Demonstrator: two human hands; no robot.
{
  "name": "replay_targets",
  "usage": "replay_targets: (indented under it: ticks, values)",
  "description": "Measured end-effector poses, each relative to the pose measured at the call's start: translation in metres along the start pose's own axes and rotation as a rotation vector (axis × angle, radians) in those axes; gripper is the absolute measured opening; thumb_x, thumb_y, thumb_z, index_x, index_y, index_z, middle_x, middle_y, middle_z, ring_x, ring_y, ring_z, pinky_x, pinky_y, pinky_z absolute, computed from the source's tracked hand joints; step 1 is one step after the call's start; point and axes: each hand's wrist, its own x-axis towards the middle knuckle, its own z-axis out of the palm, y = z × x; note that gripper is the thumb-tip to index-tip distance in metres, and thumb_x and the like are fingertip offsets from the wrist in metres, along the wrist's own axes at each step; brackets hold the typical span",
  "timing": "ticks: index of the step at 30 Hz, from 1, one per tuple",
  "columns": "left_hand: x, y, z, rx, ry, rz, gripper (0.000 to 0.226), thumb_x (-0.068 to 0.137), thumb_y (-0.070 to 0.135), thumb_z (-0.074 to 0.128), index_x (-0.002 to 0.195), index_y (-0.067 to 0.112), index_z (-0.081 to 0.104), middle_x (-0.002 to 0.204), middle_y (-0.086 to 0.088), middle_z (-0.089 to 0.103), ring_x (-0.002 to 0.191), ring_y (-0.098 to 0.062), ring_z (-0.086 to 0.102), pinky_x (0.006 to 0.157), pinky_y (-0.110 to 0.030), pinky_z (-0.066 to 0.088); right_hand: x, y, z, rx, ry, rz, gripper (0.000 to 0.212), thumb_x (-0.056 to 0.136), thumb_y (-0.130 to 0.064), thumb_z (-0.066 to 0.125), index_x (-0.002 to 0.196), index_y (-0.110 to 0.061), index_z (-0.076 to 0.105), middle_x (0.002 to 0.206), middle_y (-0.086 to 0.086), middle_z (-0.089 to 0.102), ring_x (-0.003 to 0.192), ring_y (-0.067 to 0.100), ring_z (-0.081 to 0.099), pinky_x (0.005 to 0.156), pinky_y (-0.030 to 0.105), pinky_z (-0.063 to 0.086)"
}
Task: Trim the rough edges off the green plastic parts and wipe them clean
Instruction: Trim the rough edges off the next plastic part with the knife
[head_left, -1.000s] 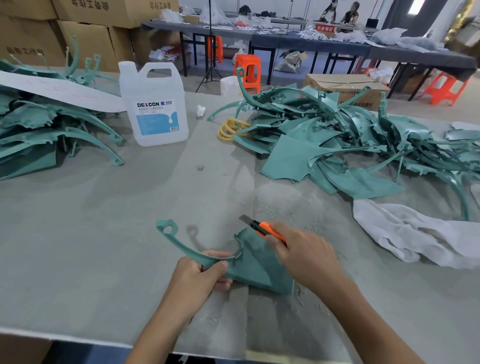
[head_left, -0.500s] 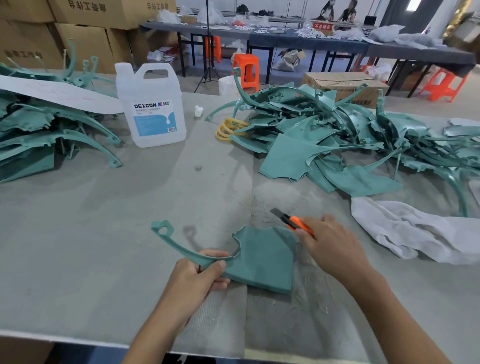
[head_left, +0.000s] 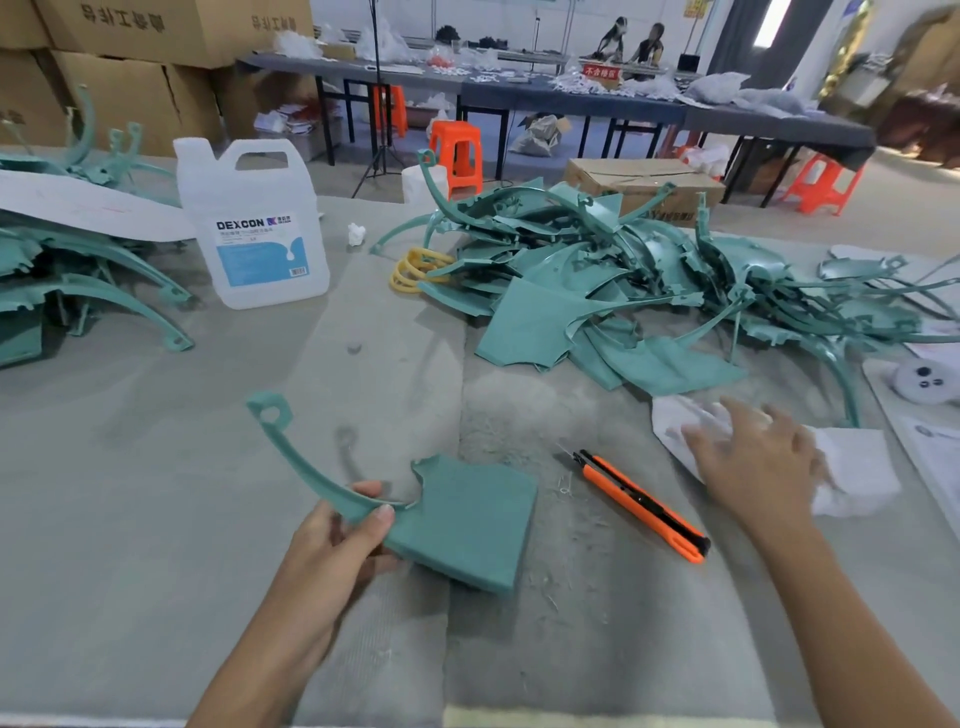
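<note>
The left hand (head_left: 337, 540) has a firm grip on one green part (head_left: 467, 525) near the front of the worktop (head_left: 130, 493) — thumb on top, other fingers curled under, right where the thin curved arm meets the wide flat bit. The thin arm sweeps up & to the left, w/ a small ring at its tip. I can't tell if the flat bit sits on the worktop or just above it.

The right hand (head_left: 758, 457) has its grip wide open, fingers spread, holding nothing. It is over the white cloth (head_left: 857, 473), which lies on the worktop at the right. The hand is blurry, so I can't tell if it touches the cloth.

The orange knife (head_left: 641, 504) lies flat on the worktop between the green part & the right hand, touching neither. Its blade end points to the back left. Tiny shavings (head_left: 563, 483) lie near the blade.

Farther back – a big heap of green parts (head_left: 597, 275) on the right, w/ yellow rings (head_left: 415, 267) at its left edge. A white jug (head_left: 254, 223) marked DEXCON stands at the back left, beside a second heap (head_left: 78, 280).
</note>
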Motion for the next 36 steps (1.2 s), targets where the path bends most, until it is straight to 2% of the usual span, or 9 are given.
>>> replay_targets:
  ticks: [3, 5, 7, 10, 16, 23, 28, 31, 36]
  values:
    - [-0.002, 0.005, 0.004, -0.104, -0.02, -0.017, 0.027, 0.094, 0.0, 0.061, 0.121, 0.007, 0.062, 0.109, -0.015, 0.075, 0.1, -0.026, 0.073, 0.071, -0.026, 0.061, 0.021, 0.033, 0.001, -0.16, -0.252, 0.232, 0.069, 0.09, -0.076, 0.042, 0.149, -0.041, 0.037, 0.165, 0.015, 0.02, 0.151, 0.045, 0.013, 0.118, 0.067, 0.008]
    - [-0.004, 0.006, 0.006, -0.107, -0.036, -0.01, 0.027, 0.094, -0.001, 0.06, 0.12, 0.008, 0.064, 0.109, -0.014, 0.075, 0.1, -0.025, 0.073, 0.071, -0.023, 0.059, 0.029, 0.05, 0.005, -0.104, -0.28, 0.272, 0.061, 0.096, -0.064, 0.042, 0.147, -0.031, 0.042, 0.155, 0.02, 0.036, 0.143, 0.045, 0.029, 0.115, 0.066, 0.021]
    - [-0.004, 0.006, 0.008, -0.091, -0.037, -0.002, 0.024, 0.096, 0.001, 0.058, 0.118, 0.008, 0.065, 0.108, -0.012, 0.076, 0.099, -0.024, 0.074, 0.072, -0.025, 0.061, 0.031, 0.055, 0.003, 0.041, -0.173, 0.205, 0.041, 0.098, -0.034, 0.051, 0.133, -0.011, 0.053, 0.129, 0.029, 0.056, 0.12, 0.045, 0.051, 0.102, 0.055, 0.042]
    - [-0.003, 0.003, 0.011, -0.042, -0.039, -0.002, 0.022, 0.102, 0.01, 0.051, 0.118, 0.01, 0.067, 0.109, -0.01, 0.076, 0.102, -0.024, 0.073, 0.08, -0.033, 0.062, 0.025, 0.046, -0.013, 0.232, -0.051, 0.117, 0.03, 0.091, -0.009, 0.058, 0.12, -0.004, 0.055, 0.106, 0.025, 0.06, 0.093, 0.037, 0.053, 0.08, 0.042, 0.041]
    - [-0.004, 0.004, 0.022, -0.085, -0.058, -0.043, 0.028, 0.107, 0.027, 0.041, 0.12, 0.017, 0.063, 0.111, -0.009, 0.075, 0.099, -0.032, 0.073, 0.075, -0.04, 0.061, -0.001, -0.019, -0.071, 0.722, 0.105, -0.079, 0.042, 0.084, -0.01, 0.056, 0.121, -0.03, 0.065, 0.126, 0.007, 0.063, 0.111, 0.032, 0.059, 0.092, 0.05, 0.051]
    - [-0.013, 0.016, 0.036, -0.252, -0.155, -0.024, 0.026, 0.095, 0.031, 0.053, 0.11, 0.013, 0.064, 0.112, -0.014, 0.072, 0.096, -0.028, 0.071, 0.075, -0.039, 0.06, -0.069, -0.106, -0.079, 1.482, -0.356, -0.171, 0.025, 0.083, -0.002, 0.058, 0.085, -0.022, 0.074, 0.077, 0.005, 0.067, 0.064, 0.018, 0.059, 0.05, 0.027, 0.049]
    - [-0.02, 0.024, 0.051, -0.339, -0.288, -0.018, 0.015, 0.099, 0.033, 0.049, 0.095, 0.022, 0.059, 0.106, -0.016, 0.068, 0.093, -0.034, 0.066, 0.085, -0.052, 0.056, -0.102, -0.136, -0.011, 1.036, -0.476, -0.167, 0.014, 0.098, -0.044, 0.056, 0.101, -0.039, 0.069, 0.106, -0.017, 0.067, 0.095, 0.006, 0.061, 0.069, 0.02, 0.052]
    - [-0.021, 0.025, 0.054, -0.321, -0.267, 0.046, 0.013, 0.097, 0.031, 0.049, 0.096, 0.023, 0.059, 0.108, -0.018, 0.069, 0.09, -0.031, 0.068, 0.077, -0.045, 0.059, -0.108, -0.128, 0.013, 0.715, -0.393, -0.409, 0.053, 0.08, -0.07, 0.062, 0.125, -0.043, 0.056, 0.136, -0.018, 0.049, 0.122, 0.003, 0.048, 0.099, 0.028, 0.046]
    - [-0.022, 0.026, 0.048, -0.222, -0.202, 0.087, 0.027, 0.09, 0.031, 0.054, 0.116, 0.029, 0.064, 0.118, -0.008, 0.071, 0.101, -0.027, 0.071, 0.076, -0.04, 0.06, -0.086, -0.116, 0.009, 0.821, -0.277, -0.314, 0.016, 0.093, -0.037, 0.071, 0.09, -0.03, 0.058, 0.083, -0.005, 0.067, 0.072, 0.015, 0.066, 0.058, 0.033, 0.053]
